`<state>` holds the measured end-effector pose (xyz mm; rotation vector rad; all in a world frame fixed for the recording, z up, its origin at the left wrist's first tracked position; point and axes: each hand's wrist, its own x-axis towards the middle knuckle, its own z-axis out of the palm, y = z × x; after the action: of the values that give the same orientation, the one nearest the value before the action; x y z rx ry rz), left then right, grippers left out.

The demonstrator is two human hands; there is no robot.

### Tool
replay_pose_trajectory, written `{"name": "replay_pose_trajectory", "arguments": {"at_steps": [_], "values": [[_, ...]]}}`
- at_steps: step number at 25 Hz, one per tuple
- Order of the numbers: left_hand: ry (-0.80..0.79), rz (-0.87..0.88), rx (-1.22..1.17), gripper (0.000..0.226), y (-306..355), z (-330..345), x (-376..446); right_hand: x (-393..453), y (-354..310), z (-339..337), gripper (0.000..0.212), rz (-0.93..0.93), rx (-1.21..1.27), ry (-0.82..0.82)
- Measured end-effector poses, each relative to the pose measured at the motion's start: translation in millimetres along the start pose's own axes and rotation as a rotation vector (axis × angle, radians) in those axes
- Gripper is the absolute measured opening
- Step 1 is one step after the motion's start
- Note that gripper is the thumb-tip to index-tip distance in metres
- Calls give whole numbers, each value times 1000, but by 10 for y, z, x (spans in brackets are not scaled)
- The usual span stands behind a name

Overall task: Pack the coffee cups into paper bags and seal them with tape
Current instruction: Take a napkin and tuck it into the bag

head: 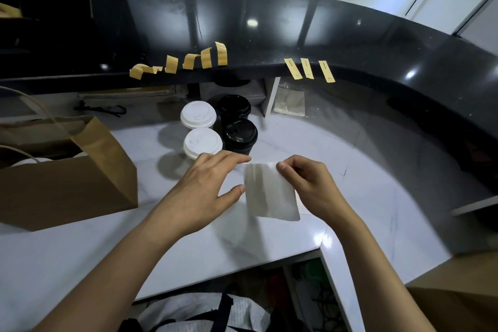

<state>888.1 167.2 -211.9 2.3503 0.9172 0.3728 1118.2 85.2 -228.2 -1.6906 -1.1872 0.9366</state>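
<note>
The right hand [304, 183] pinches the top corner of a small flat white paper bag [270, 191] between thumb and curled fingers, holding it just above the counter at centre frame, while the left hand [204, 183] spreads open beside it, fingers straight, fingertips reaching the bag's upper left edge and the thumb touching its left side. That bag looks thin, limp and featherlight, so it will likely flop and crease; my read is the mouth wants opening from its two top corners, gently, or it tears. Just above the hands stand four lidded coffee cups in a tight cluster: two white-lidded cups [200, 129] on the left, two black cups [238, 124] on the right. They look upright and, if full, top-heavy and squashable, so best taken round the body below the lid rather than by the lid itself. At the left edge a brown paper bag [80, 178] with twine handles stands open, stiffer by the look of it, something pale inside. Tape strips [188, 60] hang ready along the dark raised ledge [377, 43], a curled row left of centre and three flat ones to the right. The white counter [377, 197] is glossy and probably slick.
</note>
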Motion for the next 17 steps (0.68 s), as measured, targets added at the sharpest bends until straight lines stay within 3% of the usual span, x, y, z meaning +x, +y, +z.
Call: {"name": "replay_pose_trajectory", "arguments": {"at_steps": [6,10,13,15,17], "values": [[6,-71,-96,51,-20,-74,-68,-65,-386,156,21,-73,183,-166],[56,-80,-120,7,-24,-188,-142,-49,-491,290,12,-87,307,-147],[122,-122,-190,10,-53,-327,-233,-3,-511,375,57,-34,403,-281],[144,-163,-232,10,-108,-430,-292,26,-544,452,70,-9,415,-372],[175,-202,-259,9,-176,-530,-372,81,-603,583,46,-18,391,-347]]}}
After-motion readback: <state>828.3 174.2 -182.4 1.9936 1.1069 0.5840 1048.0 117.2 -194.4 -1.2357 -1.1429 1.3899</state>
